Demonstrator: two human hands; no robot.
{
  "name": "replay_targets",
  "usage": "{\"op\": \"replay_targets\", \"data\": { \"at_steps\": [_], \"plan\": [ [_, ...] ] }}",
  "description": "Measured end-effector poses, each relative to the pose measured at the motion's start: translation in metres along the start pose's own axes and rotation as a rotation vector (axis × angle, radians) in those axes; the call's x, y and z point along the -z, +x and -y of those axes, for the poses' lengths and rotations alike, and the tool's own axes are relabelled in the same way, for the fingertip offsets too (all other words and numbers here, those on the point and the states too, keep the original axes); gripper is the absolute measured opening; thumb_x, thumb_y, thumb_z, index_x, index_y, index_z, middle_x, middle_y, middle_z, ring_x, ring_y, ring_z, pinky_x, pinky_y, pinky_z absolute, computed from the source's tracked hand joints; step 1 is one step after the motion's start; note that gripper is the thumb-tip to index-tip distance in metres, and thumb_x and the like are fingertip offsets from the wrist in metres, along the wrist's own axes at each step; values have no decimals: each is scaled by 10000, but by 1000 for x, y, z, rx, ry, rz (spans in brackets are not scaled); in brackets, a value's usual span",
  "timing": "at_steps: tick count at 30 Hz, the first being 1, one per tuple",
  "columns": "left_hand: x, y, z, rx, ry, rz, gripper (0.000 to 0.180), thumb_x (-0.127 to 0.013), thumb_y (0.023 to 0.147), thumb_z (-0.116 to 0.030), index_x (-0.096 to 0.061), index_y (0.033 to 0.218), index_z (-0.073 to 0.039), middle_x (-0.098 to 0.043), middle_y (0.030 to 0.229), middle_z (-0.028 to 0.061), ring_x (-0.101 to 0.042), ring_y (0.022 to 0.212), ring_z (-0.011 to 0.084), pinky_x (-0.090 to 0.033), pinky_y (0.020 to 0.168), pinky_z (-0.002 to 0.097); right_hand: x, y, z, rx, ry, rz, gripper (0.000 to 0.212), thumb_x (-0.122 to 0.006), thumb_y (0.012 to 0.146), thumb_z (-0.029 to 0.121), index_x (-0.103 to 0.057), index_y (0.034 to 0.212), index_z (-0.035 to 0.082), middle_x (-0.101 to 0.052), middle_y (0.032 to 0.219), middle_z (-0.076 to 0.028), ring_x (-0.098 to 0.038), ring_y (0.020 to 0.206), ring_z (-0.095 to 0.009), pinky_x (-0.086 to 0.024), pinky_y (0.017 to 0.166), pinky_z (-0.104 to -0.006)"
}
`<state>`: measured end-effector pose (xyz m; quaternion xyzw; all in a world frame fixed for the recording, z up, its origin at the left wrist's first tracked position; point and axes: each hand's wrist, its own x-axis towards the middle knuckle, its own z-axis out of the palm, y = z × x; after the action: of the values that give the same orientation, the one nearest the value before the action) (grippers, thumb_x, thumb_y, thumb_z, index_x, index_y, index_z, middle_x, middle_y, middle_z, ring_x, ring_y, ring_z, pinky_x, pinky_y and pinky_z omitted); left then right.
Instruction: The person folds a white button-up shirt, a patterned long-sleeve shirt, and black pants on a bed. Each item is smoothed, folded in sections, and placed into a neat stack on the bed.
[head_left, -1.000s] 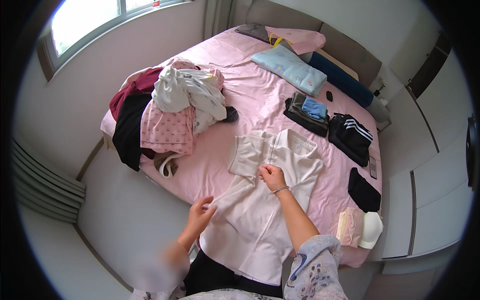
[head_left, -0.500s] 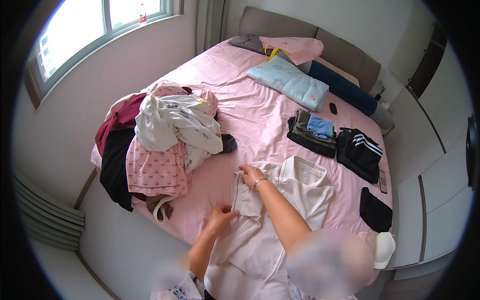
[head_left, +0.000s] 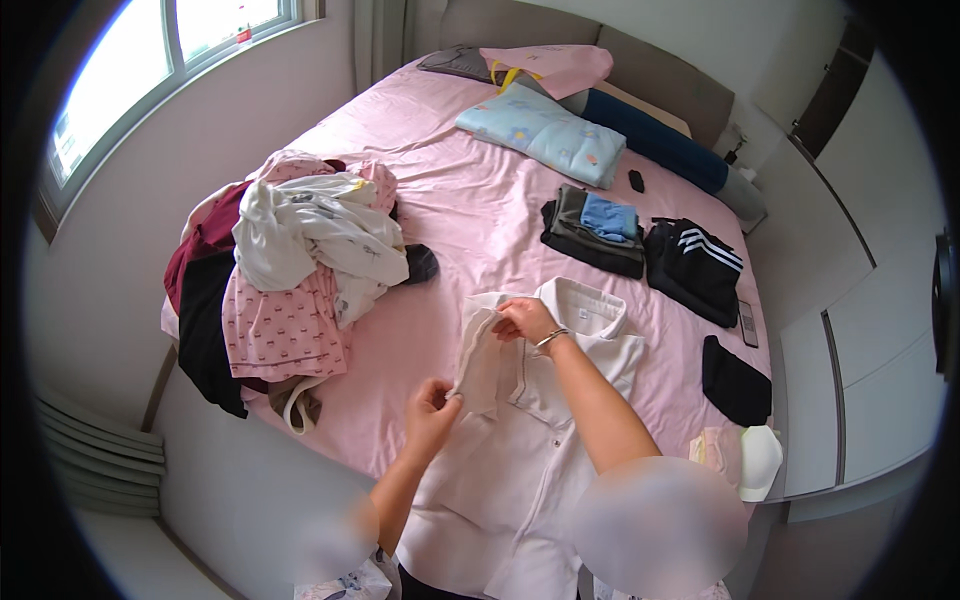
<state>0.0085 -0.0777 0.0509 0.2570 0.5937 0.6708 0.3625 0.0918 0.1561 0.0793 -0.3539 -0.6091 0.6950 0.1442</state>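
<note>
A cream collared shirt (head_left: 480, 490) lies spread on the near part of the bed, its collar pointing away from me. My left hand (head_left: 432, 408) is closed in a pinch on the outer edge of the shirt's folded-over sleeve. Farther up that sleeve, my right hand (head_left: 528, 322), with a bracelet at the wrist, pinches the fabric beside the collar. The sleeve stretches between my two hands, partly lifted off the shirt front.
Left on the pink-sheeted bed (head_left: 400, 150) is a heap of loose clothes (head_left: 290, 320). Folded clothes (head_left: 600, 230), black striped trousers (head_left: 690, 270), a black folded garment (head_left: 735, 380) and a phone (head_left: 747, 323) lie right. A blue quilt (head_left: 545, 135) rests farther back.
The sleeve has been drawn up and straightened between my hands, baring more of the shirt front. Both hands keep their pinch. The whole view has shifted slightly.
</note>
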Motion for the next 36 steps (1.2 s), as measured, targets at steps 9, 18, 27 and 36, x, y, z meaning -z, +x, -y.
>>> {"op": "replay_targets", "data": {
  "at_steps": [9,18,27,36],
  "plan": [
    [-120,-20,-25,-406,581,185,116,-604,712,-62,-558,815,-33,-572,778,119,-573,652,278,-470,587,353,94,-45,10,59,-239,-111,86,-606,727,98,-602,806,64,-565,715,11,-517,612,-67,-441,530,-214],
    [-172,-35,1,-584,659,268,115,-607,707,-59,-577,818,-51,-564,773,106,-573,673,288,-475,593,366,135,-62,-19,221,-335,-227,186,-522,704,-46,-579,858,40,-571,742,3,-528,704,-69,-433,633,-207],
    [-178,-36,40,-482,789,310,134,-572,729,-71,-567,862,-57,-558,814,125,-578,732,311,-487,629,405,127,-78,-91,189,-277,-649,373,-601,674,78,-553,1044,56,-615,855,-117,-591,795,-219,-475,727,-315],
    [-188,-38,14,-525,687,317,171,-604,738,-85,-560,898,-47,-555,832,123,-574,752,319,-475,637,400,142,-98,-78,461,-203,-813,270,-564,683,7,-577,953,14,-625,869,-79,-590,795,-167,-464,745,-276]
  ]
}}
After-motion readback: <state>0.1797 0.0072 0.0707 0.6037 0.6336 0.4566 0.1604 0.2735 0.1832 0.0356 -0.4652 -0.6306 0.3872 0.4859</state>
